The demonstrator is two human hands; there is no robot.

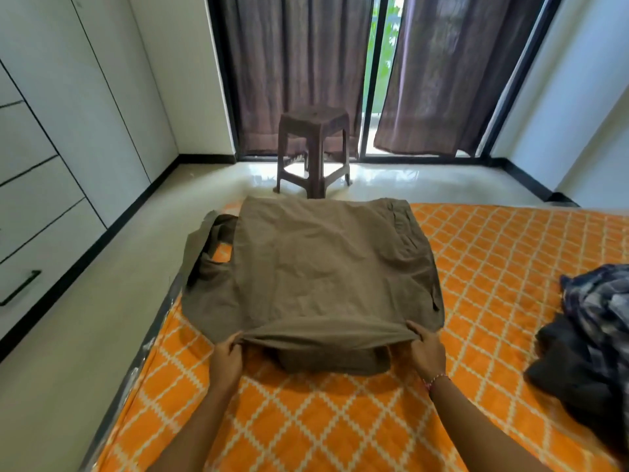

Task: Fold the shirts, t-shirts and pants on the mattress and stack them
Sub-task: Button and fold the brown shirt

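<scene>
Olive-brown shirt (316, 264) lay spread on orange patterned mattress (493, 253), near its left edge, one sleeve hanging off that side. Left hand (227, 352) pinched near hem at left, fingers curled round bunched cloth. Right hand (427, 349) gripped same hem at right, lifted a bit off bed. Dark clothes heap (589, 338) sat way off to right. Brown plastic stool (313, 148) on floor beyond, by curtains (439, 73).
</scene>
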